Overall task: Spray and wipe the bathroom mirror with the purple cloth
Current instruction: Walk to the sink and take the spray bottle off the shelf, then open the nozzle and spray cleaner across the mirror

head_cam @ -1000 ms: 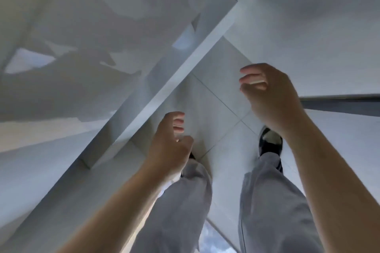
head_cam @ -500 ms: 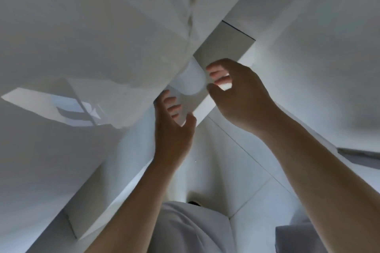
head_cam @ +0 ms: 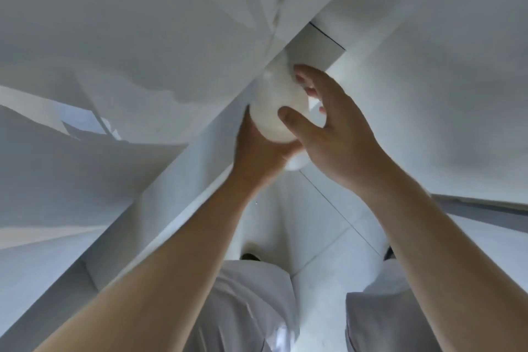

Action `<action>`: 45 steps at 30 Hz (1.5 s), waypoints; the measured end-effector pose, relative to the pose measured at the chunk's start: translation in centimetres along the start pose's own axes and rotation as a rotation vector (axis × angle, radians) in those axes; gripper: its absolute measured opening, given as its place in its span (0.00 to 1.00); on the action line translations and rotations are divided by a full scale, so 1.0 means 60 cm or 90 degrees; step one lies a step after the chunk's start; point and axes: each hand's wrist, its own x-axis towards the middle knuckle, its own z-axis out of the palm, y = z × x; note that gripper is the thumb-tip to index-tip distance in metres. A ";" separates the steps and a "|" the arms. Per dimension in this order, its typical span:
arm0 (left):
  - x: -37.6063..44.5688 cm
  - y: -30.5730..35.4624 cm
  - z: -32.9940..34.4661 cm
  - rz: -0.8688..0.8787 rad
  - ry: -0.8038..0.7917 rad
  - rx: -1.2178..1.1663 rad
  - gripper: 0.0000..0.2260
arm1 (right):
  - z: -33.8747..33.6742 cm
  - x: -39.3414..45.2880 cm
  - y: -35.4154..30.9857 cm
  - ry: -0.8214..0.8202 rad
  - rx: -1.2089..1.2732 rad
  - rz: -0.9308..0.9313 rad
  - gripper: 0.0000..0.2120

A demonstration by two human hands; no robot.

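At the middle of the view, tucked under the edge of a pale slanting surface [head_cam: 143, 37] that may be a counter or shelf, a white rounded object [head_cam: 274, 106] sits between the two hands. It looks like the body of a bottle, quite possibly the sprayer the task needs, though no nozzle or trigger shows, so that is a guess. The left hand [head_cam: 257, 157] comes up from below and cups its near underside, fingers hidden behind it, so I cannot tell how tightly they curl; the palm seems to carry the weight. The right hand [head_cam: 340, 137] comes in from the right, fingers spread wide and only gently bent, the thumb [head_cam: 294, 120] lying across the near face of the white object and the fingertips [head_cam: 303, 77] reaching round its far side. That reads as a hand just settling onto the thing, not yet clamped. Two hands probably serve here because the object is lodged in a tight spot and must be eased out without knocking it.

The purple cloth is nowhere in view, and no mirror can be made out with certainty among the pale, blurred panels. Low in the picture are light grey trousers [head_cam: 243, 308], a dark shoe [head_cam: 250, 256] and a tiled floor [head_cam: 323, 223]. Judging by this, the job is at its start: fetching supplies, with spraying and wiping not yet begun.
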 end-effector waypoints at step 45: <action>-0.400 0.537 -0.644 -0.030 0.258 -0.024 0.43 | 0.047 -0.049 -1.000 -0.090 0.424 -0.171 0.27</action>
